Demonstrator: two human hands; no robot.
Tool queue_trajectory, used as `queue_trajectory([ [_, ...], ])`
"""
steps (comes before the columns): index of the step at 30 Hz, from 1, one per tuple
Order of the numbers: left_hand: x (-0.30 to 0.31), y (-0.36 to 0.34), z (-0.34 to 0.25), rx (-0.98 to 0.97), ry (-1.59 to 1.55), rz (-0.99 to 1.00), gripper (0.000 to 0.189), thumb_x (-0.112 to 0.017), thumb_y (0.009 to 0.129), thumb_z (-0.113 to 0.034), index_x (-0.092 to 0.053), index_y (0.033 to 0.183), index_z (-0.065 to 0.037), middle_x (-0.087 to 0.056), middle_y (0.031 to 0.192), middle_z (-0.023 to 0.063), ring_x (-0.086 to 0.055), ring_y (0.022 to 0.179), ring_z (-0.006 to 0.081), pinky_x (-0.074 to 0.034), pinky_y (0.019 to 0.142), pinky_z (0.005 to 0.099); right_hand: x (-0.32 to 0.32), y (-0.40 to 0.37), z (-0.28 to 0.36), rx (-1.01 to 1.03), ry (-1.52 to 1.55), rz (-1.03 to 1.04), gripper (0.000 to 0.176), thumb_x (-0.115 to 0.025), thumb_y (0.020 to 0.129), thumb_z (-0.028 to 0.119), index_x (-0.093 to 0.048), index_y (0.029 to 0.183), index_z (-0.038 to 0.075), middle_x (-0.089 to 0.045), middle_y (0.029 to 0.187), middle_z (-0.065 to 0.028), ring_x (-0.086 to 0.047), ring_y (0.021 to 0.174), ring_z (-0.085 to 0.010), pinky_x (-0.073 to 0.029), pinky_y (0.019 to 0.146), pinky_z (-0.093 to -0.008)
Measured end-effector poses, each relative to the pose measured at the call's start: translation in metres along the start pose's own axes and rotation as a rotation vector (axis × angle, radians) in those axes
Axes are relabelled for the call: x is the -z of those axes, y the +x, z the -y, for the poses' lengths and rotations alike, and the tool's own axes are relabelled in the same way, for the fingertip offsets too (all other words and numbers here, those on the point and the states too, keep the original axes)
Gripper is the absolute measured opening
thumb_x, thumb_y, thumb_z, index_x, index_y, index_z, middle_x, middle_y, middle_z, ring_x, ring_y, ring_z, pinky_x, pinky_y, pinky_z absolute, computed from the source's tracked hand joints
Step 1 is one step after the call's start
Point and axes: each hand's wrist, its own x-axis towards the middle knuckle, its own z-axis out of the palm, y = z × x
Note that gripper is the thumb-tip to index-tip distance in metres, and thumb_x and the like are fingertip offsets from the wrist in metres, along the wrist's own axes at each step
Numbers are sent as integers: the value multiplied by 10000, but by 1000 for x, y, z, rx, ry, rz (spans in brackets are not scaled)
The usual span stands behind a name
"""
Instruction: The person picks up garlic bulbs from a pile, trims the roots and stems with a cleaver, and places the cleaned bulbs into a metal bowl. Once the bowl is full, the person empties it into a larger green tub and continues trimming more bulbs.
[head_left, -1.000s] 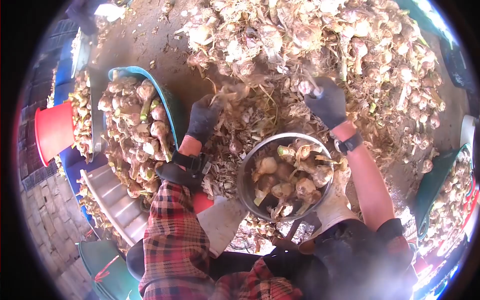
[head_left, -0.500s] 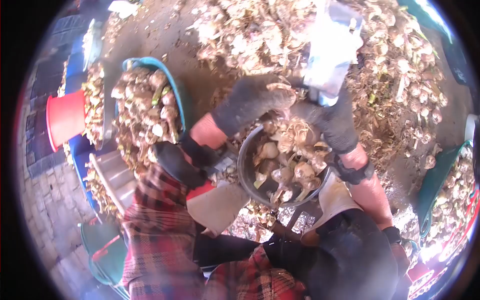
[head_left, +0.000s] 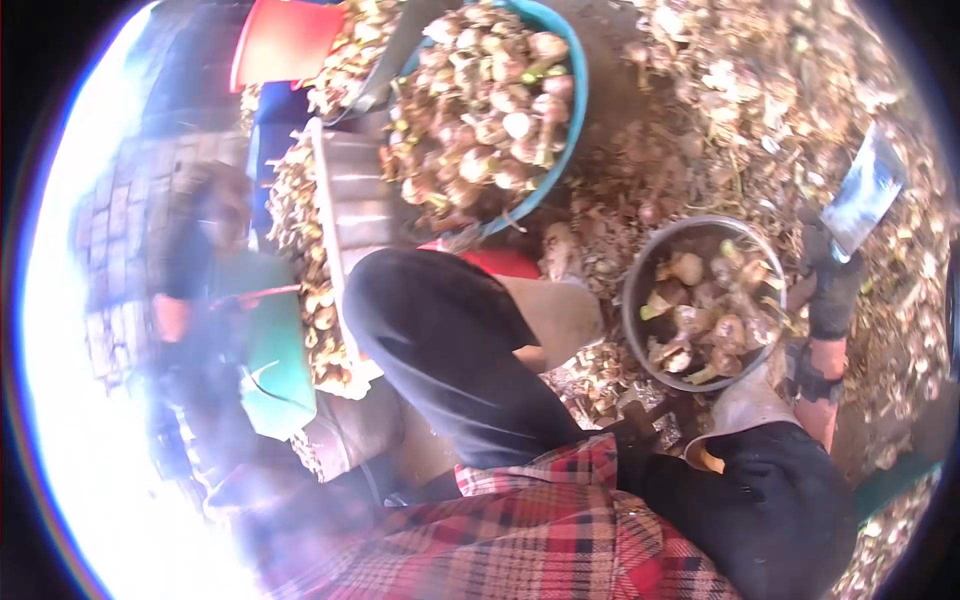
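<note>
My right hand [head_left: 830,272], in a dark glove, is closed round the handle of a tool with a broad, shiny flat metal blade [head_left: 865,195]. It is beside the rim of a round grey bucket [head_left: 632,310] holding several garlic bulbs [head_left: 705,315]. Far to the left, my left hand [head_left: 212,205], also gloved, is stretched out and smeared by motion. It is near a green container [head_left: 270,350]; its fingers and anything in them cannot be made out.
A teal tub [head_left: 578,95] heaped with garlic stands ahead, with a red bucket [head_left: 280,42] to its left. A ridged pale crate [head_left: 360,185] lies near my knee. Loose garlic and husks [head_left: 740,90] spread across the ground at right. Paving [head_left: 125,225] shows at left.
My view has swung left. My left hand has gone from above the bucket, close to my right hand, out to the far left. My right hand has lowered beside the bucket, still holding the bladed tool.
</note>
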Motion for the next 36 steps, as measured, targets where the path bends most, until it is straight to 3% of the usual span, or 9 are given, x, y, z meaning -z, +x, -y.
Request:
queue_trajectory([
  [3,39,-7,73,161,62,-145,243,-608,901,-293,-640,1050,-104,-656,987,-9,-610,807,58,-468,627,186,-3,-2,3,40,-116,-26,322,-725,781,224,-673,1002,-4,-535,638,22,-474,526,-64,-345,474,-226],
  [5,1,-17,84,281,-34,37,366,-624,858,-81,-550,1213,-28,-598,1146,86,-563,1037,128,-468,881,261,-2,-3,5,38,-118,-2,278,-718,797,198,-686,1007,19,-542,626,24,-483,515,-64,-360,471,-226],
  [10,-31,43,185,-358,189,58,369,-688,826,-157,-587,1155,-23,-626,1095,66,-604,944,130,-508,810,287,15,-5,-13,97,-22,6,278,-726,798,241,-667,955,20,-565,686,28,-500,566,-62,-359,486,-235],
  [11,-55,24,70,-364,531,-36,338,-713,800,-136,-615,1109,-41,-645,1052,65,-622,905,139,-521,784,302,17,-3,-18,116,-140,-29,281,-733,795,250,-657,943,24,-590,737,29,-519,609,-59,-378,505,-231],
  [16,-128,114,-91,-931,636,262,192,-670,797,-133,-658,956,-27,-650,939,125,-647,848,270,-520,745,348,6,-2,-29,69,-115,-87,204,-737,782,201,-692,869,23,-618,641,3,-544,521,-76,-425,485,-238],
  [23,-382,190,-80,-1654,672,599,156,-589,725,-96,-631,873,-120,-591,810,86,-614,834,272,-493,684,429,6,3,-31,-19,-199,-142,159,-728,785,142,-712,897,31,-620,610,0,-561,529,-66,-445,493,-237],
  [28,-449,170,-41,-1429,791,626,217,-533,825,-197,-621,1010,-126,-629,863,58,-626,862,243,-474,713,375,10,4,-33,-41,-151,-137,147,-734,774,120,-697,867,13,-622,628,2,-547,526,-55,-432,483,-231],
  [34,-385,193,-49,-1338,662,546,261,-564,775,-128,-645,1016,-67,-633,984,139,-609,949,300,-506,826,396,7,2,-42,-53,-98,-123,175,-735,784,155,-704,897,26,-629,642,4,-551,517,-51,-426,465,-221],
  [36,-349,192,-68,-982,476,565,311,-578,749,-136,-638,1044,-56,-625,1046,151,-599,983,322,-502,849,396,5,1,-43,-107,-120,-123,174,-732,789,165,-705,900,34,-631,644,7,-553,517,-51,-429,468,-221],
])
